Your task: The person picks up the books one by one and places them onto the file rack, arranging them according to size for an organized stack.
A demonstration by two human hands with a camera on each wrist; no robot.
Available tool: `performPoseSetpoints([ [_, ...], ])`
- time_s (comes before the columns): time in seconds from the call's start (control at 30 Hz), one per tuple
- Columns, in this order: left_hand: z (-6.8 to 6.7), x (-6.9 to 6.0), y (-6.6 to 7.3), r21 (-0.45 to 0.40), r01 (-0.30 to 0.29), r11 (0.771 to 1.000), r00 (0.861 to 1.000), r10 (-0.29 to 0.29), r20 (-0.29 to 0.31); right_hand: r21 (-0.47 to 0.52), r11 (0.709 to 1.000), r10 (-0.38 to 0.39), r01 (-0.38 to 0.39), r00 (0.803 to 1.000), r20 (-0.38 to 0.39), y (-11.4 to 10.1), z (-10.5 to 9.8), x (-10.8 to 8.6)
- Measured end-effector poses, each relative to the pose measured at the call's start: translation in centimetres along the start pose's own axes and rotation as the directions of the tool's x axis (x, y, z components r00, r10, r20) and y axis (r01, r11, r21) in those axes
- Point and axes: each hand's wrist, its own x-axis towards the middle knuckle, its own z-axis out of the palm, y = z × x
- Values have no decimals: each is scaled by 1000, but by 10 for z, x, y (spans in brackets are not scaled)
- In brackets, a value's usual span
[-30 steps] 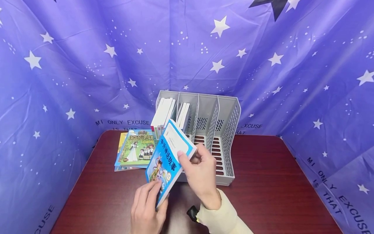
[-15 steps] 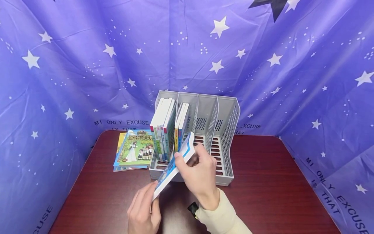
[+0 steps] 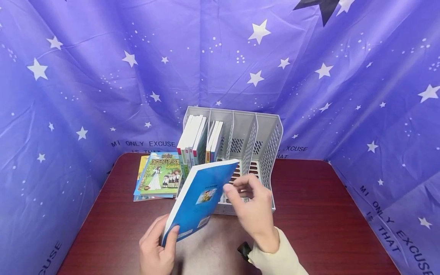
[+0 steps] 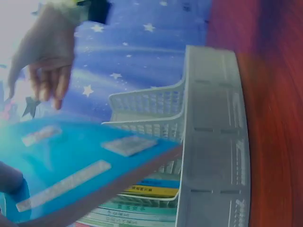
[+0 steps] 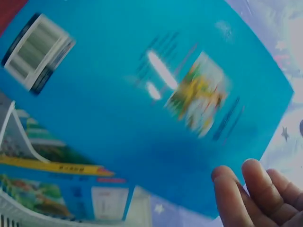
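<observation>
A blue paperback book (image 3: 194, 202) is tilted over the table with its back cover, a small picture and a barcode showing. My left hand (image 3: 156, 244) grips it by the lower left corner, thumb on the back cover. My right hand (image 3: 254, 210) is off the book, just beside its right edge, fingers loosely bent and holding nothing; the right wrist view shows those fingertips apart from the blue cover (image 5: 118, 118). Behind the book stands a grey file organizer (image 3: 266, 126) with several compartments, partly hidden by it. Upright books (image 3: 192, 133) fill its leftmost compartment, and thinner ones (image 3: 214, 135) stand in the second.
To the left of the organizer lies a loose stack of picture books (image 3: 159, 175), a green cover on top. The dark red table (image 3: 309, 214) meets a purple star-patterned curtain (image 3: 220, 57) at the back and sides.
The blue book has turned over from its front cover to its back cover. My right hand has let go of it and moved right, while my left hand keeps hold and has shifted slightly left.
</observation>
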Motion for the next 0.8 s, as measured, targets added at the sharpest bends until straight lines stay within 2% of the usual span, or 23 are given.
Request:
performPoseSetpoints([
  [0.07,-3,2,4,-12,101,995,994,-101,43,19,1000,16,-16,1000,-6,6,-8,-1],
  [0.2,-6,4,9,-56,258,964,962,-251,111,84,992,91,-93,996,25,17,-20,-1],
  [0.27,-8,4,9,-101,318,943,942,-301,149,101,982,152,-159,985,78,23,-26,0],
  [0.33,-9,4,7,-157,350,923,927,-317,200,112,968,206,-224,966,156,28,-31,1],
  [0.37,-11,4,5,-192,358,914,922,-313,230,131,958,224,-255,951,213,31,-33,1],
  [0.43,-13,4,-1,-287,343,894,919,-257,298,199,926,242,-320,910,338,35,-39,0],
  [0.5,-16,5,-8,-394,334,857,908,-180,377,279,880,231,-384,860,455,38,-43,0],
  [0.57,-18,6,-15,-478,339,810,889,-109,445,350,832,195,-430,818,541,41,-47,-2],
  [0.6,-19,7,-18,-513,348,785,876,-77,476,374,816,177,-441,806,564,42,-48,-3],
  [0.67,-21,8,-24,-545,382,746,848,-48,528,395,810,142,-434,798,585,44,-50,-5],
  [0.73,-22,8,-29,-555,414,721,823,-36,567,398,809,131,-432,793,595,46,-50,-7],
  [0.8,-23,8,-34,-557,448,700,797,-30,603,396,801,134,-448,780,612,47,-51,-9],
])
